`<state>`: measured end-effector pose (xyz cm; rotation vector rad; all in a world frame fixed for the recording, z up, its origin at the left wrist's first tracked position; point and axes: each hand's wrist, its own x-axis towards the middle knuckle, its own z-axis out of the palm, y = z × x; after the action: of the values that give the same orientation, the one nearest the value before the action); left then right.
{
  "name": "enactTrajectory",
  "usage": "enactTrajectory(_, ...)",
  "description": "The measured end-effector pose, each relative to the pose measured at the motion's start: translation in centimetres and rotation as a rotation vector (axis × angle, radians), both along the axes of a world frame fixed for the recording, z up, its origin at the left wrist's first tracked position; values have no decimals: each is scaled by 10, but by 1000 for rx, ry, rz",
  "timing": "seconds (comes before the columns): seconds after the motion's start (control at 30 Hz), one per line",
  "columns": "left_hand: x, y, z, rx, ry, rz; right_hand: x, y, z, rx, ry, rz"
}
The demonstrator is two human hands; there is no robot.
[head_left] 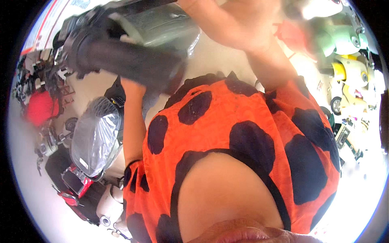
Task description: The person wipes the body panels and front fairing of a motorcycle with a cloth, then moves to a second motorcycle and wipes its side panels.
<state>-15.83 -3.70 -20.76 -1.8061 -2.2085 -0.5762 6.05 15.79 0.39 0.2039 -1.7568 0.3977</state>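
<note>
Dark tube (129, 60) mostly covers left grip (133, 86), top edge crops right grip (239, 26); open floor (216, 60) between; cannot tell holds.

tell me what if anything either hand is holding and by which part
It cannot be told: the left hand is mostly hidden behind a blurred dark cylindrical part, and the right hand is cut off by the top edge.

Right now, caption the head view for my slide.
Right hand near a blurred dark cylinder; spotted orange shirt below.
</note>
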Motion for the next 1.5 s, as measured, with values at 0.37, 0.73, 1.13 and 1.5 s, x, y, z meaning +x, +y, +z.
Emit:
enactTrajectory(0.37,55,-8,39,71,-176,311,78,31,-92,-1216,-164,266)
enactTrajectory(0.73,178,87,66,186,-2169,82,98,18,-194,-1756,-839,707)
enactTrajectory(1.13,165,82,43,-114,-423,-74,108,-16,-214,-1682,-569,614)
enactTrajectory(1.5,-13,104,68,-24,136,-651,34,-111,-291,-2078,125,228)
